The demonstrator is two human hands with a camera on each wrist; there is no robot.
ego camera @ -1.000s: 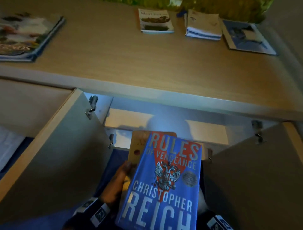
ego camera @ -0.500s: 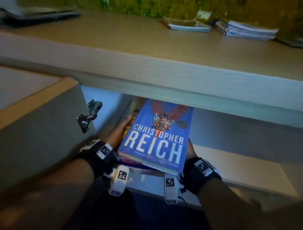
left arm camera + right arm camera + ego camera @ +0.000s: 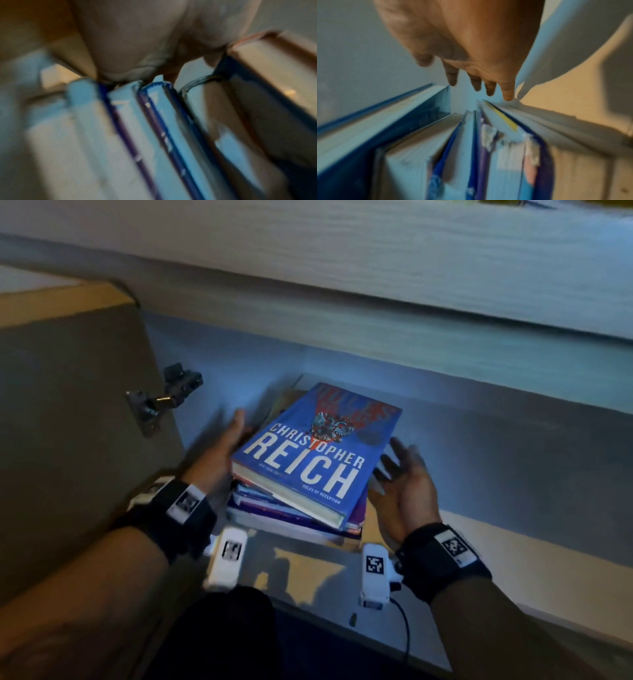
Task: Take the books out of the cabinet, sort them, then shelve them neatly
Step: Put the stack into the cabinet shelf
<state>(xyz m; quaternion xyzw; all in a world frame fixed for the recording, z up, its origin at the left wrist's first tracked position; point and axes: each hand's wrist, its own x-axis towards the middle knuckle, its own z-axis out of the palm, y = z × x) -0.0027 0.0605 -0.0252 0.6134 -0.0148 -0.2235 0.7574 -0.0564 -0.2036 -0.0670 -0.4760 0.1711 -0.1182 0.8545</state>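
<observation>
At the far left stands the open cabinet door (image 3: 78, 419), its metal hinge (image 3: 161, 402) just beside the opening. Next comes your left hand (image 3: 224, 446), laid flat against the left side of the stack of books (image 3: 294, 505); the fingers look straight, but the far fingertips are hidden behind the stack, so whether they hook round its back cannot be told. In the left wrist view the palm (image 3: 137, 44) lies against the ends of the stack's book edges (image 3: 154, 121). The stack lies flat on the cabinet shelf (image 3: 308, 570), under the worktop edge (image 3: 376, 261), with the blue hardcover (image 3: 322, 453) on top, skewed and overhanging the thinner books below. To the right, your right hand (image 3: 400, 487) is spread, fingers straight and apart, just beside the stack and seemingly not touching it; the right wrist view shows the fingers (image 3: 506, 89) extended past the book edges (image 3: 436, 142) and holding nothing. Expect the stack to be heavy and stiff as a block, yet loose between layers: glossy covers are likely to slide on one another, and the top book may shift first. Press both palms on opposite sides, low down, with fingertips under the bottom book, rather than lifting by the hardcover alone.
</observation>
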